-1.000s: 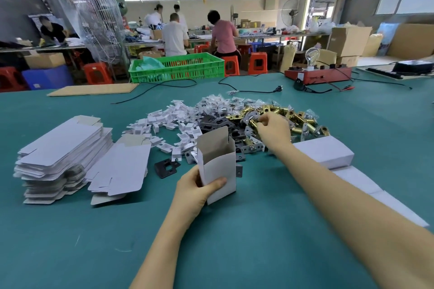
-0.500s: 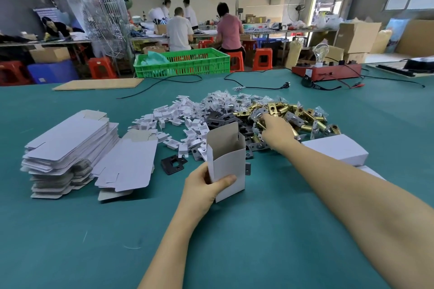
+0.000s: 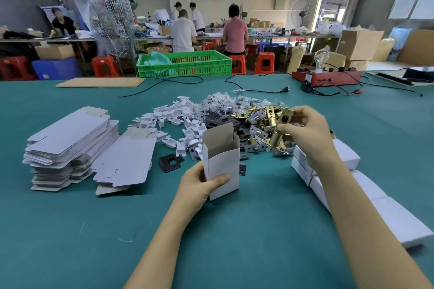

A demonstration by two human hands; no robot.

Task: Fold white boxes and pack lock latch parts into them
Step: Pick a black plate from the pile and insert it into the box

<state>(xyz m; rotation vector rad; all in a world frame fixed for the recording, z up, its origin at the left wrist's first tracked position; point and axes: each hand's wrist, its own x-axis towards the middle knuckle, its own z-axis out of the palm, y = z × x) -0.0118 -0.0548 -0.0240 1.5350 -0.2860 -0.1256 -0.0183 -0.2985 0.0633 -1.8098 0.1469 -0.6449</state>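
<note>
The left hand is gripping a matte white cardboard box, standing upright and open-topped on the green felt table. The right hand is pinching a shiny brass cylindrical latch above the parts pile; flat box blanks are lying stacked at left

Left hand grips the open white box; right hand holds a brass latch.
</note>
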